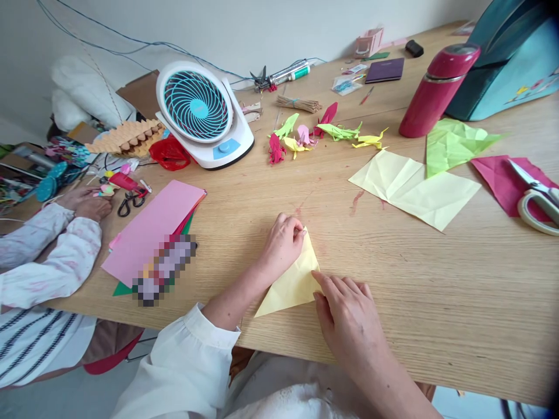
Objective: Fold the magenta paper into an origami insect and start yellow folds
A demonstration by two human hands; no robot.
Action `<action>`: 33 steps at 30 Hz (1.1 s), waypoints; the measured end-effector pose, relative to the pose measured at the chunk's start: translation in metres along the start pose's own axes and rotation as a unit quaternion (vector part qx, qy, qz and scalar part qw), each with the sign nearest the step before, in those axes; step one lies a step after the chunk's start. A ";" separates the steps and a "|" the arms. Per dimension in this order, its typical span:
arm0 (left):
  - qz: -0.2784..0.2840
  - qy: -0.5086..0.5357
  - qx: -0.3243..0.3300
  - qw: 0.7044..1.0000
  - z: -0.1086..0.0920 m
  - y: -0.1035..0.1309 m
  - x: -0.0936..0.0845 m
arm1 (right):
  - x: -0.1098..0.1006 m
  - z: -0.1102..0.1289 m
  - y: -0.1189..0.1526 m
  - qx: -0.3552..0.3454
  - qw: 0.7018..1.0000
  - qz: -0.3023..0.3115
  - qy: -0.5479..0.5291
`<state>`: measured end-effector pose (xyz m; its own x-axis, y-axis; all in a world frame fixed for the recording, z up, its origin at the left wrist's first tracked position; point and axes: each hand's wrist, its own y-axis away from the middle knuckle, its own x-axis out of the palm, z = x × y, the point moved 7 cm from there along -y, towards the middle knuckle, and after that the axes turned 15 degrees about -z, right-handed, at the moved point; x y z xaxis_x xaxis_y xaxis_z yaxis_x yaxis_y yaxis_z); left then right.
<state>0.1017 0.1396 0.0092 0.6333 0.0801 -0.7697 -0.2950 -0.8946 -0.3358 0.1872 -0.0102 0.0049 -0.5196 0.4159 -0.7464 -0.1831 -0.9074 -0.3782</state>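
Observation:
A folded sheet of pale yellow paper [293, 279], triangular in outline, lies on the table in front of me. My left hand [283, 238] is closed at its upper corner, thumb and fingertips pinching the tip. The left forearm crosses over the paper's left side and hides part of it. Along the right edge, my right hand [349, 302] rests its index fingertip on the paper. The right thumb sits just below, apart from the index finger, and the other fingers are loosely bent.
Creased yellow paper [414, 186], green paper [456, 145] and scissors [541, 198] lie to the right, near a red thermos [439, 90]. Several folded paper figures [338, 131] stand beyond, beside a fan [201, 113]. Pink sheets [155, 230] and another person's hands [89, 203] are left.

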 end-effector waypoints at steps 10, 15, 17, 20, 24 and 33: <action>0.015 -0.017 -0.047 0.999 0.006 -0.013 0.005 | 0.002 -0.002 0.001 -0.001 1.000 0.006 -0.011; 0.001 -0.026 -0.036 0.999 0.006 -0.013 0.006 | 0.000 -0.001 0.000 -0.006 1.000 -0.004 -0.021; 0.002 -0.030 -0.037 0.999 0.006 -0.012 0.007 | 0.000 -0.001 0.000 -0.007 1.000 -0.003 -0.026; 0.004 -0.037 -0.030 0.999 0.005 -0.011 0.008 | 0.001 -0.002 0.000 -0.005 0.999 0.002 -0.033; 0.010 -0.055 -0.027 0.998 0.003 -0.010 0.009 | 0.002 -0.002 0.001 -0.008 0.999 -0.001 -0.032; 0.014 -0.093 -0.007 0.996 -0.003 -0.006 0.013 | 0.001 -0.002 0.001 -0.011 0.999 -0.005 -0.031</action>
<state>0.1135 0.1447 0.0029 0.4804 0.1334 -0.8668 -0.3007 -0.9034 -0.3057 0.1881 -0.0108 0.0027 -0.5685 0.4201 -0.7073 -0.1706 -0.9013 -0.3981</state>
